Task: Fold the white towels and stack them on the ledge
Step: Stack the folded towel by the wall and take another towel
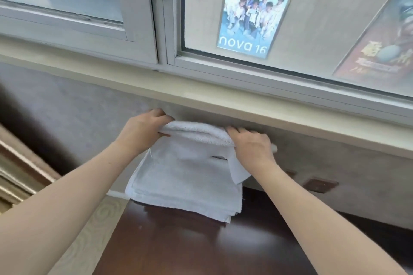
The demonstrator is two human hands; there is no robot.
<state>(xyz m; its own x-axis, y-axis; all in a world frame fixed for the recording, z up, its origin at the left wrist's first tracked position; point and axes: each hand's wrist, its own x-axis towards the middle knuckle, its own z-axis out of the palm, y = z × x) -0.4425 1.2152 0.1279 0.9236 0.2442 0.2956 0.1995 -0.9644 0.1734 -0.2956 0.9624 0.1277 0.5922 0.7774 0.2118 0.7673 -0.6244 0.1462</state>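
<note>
White towel [192, 176] hides both hands' fingers [234, 130]; grip seemingly pinched.

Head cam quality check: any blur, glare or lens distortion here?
Head view: wide-angle bowing curves the ledge and window frame; the picture is soft overall; daylight washes out the glass; faint sheen on the dark tabletop; towel and hands evenly lit.

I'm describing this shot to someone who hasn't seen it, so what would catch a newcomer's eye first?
First, the two bare hands at centre: the left hand and right hand each grip an end of a folded white towel, held up just below the cream ledge. Its lower layers hang to the dark wooden surface. Next, the bright blue "nova 16" poster behind the window glass, upper right.
</note>
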